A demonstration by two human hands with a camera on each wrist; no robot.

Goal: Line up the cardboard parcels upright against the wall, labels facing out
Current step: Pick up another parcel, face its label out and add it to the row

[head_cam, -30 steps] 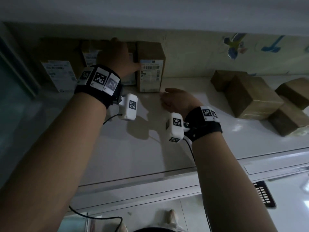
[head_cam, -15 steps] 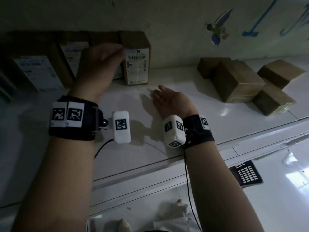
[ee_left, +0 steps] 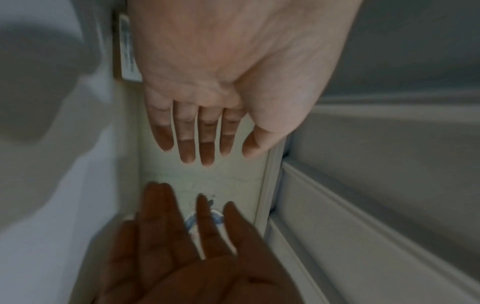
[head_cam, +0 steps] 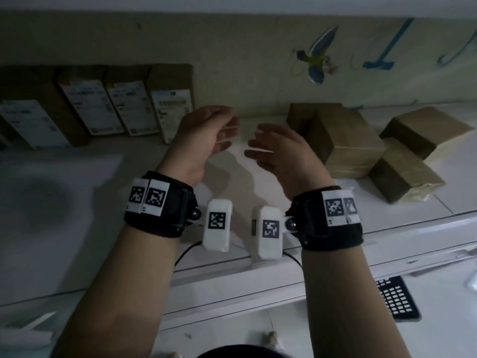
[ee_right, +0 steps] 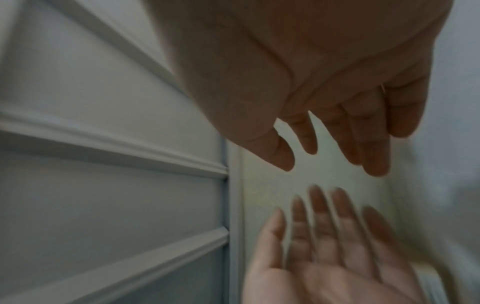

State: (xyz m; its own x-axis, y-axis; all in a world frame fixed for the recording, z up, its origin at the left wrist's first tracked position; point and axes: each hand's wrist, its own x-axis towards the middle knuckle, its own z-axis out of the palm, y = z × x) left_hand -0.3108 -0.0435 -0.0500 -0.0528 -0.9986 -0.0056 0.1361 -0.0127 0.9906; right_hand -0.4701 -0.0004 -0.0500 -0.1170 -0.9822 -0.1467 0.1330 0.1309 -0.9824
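Several cardboard parcels stand upright against the wall at the left, white labels facing out; the rightmost labelled parcel (head_cam: 172, 99) ends the row. Unsorted brown parcels lie at the right: a large parcel (head_cam: 346, 140), a lower parcel (head_cam: 402, 174) in front of it and a far parcel (head_cam: 426, 133). My left hand (head_cam: 206, 135) and right hand (head_cam: 278, 148) hover palm to palm above the counter between the row and the pile, fingers straight and empty. The wrist views show my left hand (ee_left: 207, 102) and right hand (ee_right: 337, 102) open, facing each other.
The white counter (head_cam: 77, 202) runs along the wall, with a stepped front edge (head_cam: 232, 280) below my wrists. Bird and line stickers (head_cam: 317, 58) decorate the wall above the pile. A dark vent grille (head_cam: 397, 298) sits on the floor at the lower right.
My left hand has left the labelled parcel and moved right and back. My right hand has lifted off the counter. Both now face each other, open, in mid-air. The view has shifted right.
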